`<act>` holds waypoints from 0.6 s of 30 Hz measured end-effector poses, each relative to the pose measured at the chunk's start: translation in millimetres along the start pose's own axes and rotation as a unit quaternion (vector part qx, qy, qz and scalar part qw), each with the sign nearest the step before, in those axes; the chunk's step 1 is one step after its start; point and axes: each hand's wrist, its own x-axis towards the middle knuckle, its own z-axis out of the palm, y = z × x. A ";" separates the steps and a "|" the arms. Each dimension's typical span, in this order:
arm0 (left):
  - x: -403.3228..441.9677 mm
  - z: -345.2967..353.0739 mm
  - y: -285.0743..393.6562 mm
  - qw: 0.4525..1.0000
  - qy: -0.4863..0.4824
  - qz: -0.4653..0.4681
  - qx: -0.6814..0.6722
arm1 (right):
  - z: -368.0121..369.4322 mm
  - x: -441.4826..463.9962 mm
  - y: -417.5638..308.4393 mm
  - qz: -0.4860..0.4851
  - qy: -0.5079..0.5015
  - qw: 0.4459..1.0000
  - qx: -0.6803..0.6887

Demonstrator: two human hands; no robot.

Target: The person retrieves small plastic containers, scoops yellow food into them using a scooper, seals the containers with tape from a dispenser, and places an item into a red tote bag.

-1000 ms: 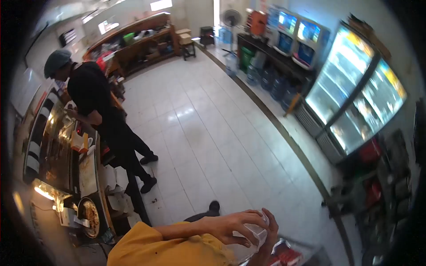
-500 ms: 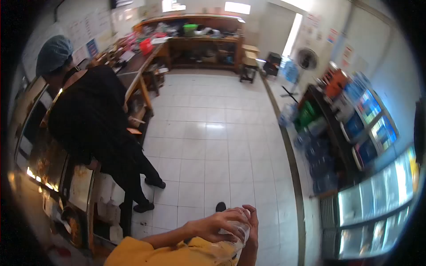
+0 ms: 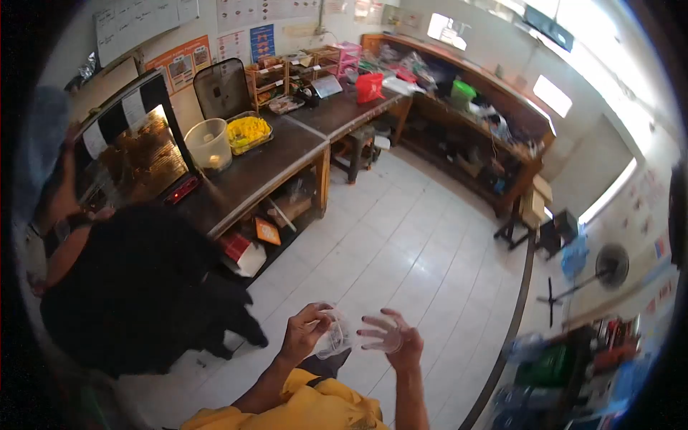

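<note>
In front of my yellow shirt (image 3: 315,408), my left hand (image 3: 304,333) pinches a thin, clear, roundish plastic piece (image 3: 335,338) by its upper edge. Whether it is a lid, a tub or a bag is hard to make out. To its right is my right hand (image 3: 403,345), raised with its fingers spread toward that piece. Something clear and rounded shows faintly over the right palm and fingers, too blurred to name. The two hands are apart.
On the left, a co-worker in black (image 3: 136,287) leans toward the dark counter (image 3: 287,147). On it stand a clear bucket (image 3: 208,145), a tray of yellow food (image 3: 249,132) and a red bag (image 3: 369,87). A fan (image 3: 612,266) and water bottles stand right.
My view has swung left toward the counter. My hands, earlier together around crumpled clear plastic, have moved apart. The left keeps hold of a clear piece; the right has spread its fingers.
</note>
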 end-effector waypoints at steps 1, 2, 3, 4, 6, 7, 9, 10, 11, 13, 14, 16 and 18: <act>47.1 4.4 -12.9 0.999 0.024 -0.019 0.012 | -10.3 36.5 -20.4 -0.001 0.024 1.000 -0.002; 82.9 13.0 -24.0 0.997 0.050 -0.053 0.021 | -18.6 63.7 -34.2 0.006 0.057 0.998 0.000; 124.3 19.2 -27.7 0.992 0.070 -0.089 -0.049 | -26.3 92.8 -48.1 -0.018 0.066 0.998 -0.005; 165.6 23.8 -33.0 0.993 0.066 -0.085 -0.039 | -34.4 119.2 -66.5 -0.018 0.095 0.994 -0.044; 250.1 24.6 -48.4 0.997 0.047 -0.065 -0.009 | -51.0 176.2 -99.3 -0.033 0.141 0.983 -0.117; 290.8 25.6 -59.2 0.994 0.054 -0.091 -0.024 | -53.3 203.5 -119.7 -0.041 0.157 0.982 -0.093; 378.8 26.1 -89.5 0.987 0.066 -0.131 -0.060 | -89.4 269.9 -159.4 -0.041 0.192 0.972 -0.130; 420.2 21.3 -104.0 0.986 0.082 -0.131 -0.058 | -106.3 306.7 -178.2 -0.042 0.187 0.969 -0.154; 458.8 17.3 -119.1 0.984 0.101 -0.134 -0.059 | -122.9 348.4 -197.2 -0.048 0.194 0.965 -0.171; 525.8 5.6 -151.9 0.979 0.149 -0.131 -0.049 | -138.0 432.0 -238.3 -0.052 0.210 0.954 -0.207; 554.4 -4.6 -169.3 0.975 0.178 -0.125 -0.037 | -140.7 472.9 -260.0 -0.043 0.211 0.948 -0.236; 627.6 -17.0 -195.4 0.958 0.250 -0.140 -0.026 | -135.4 579.3 -306.6 -0.034 0.197 0.936 -0.291; 682.5 -40.9 -213.3 0.922 0.333 -0.197 -0.020 | -135.6 687.6 -333.9 -0.025 0.154 0.941 -0.299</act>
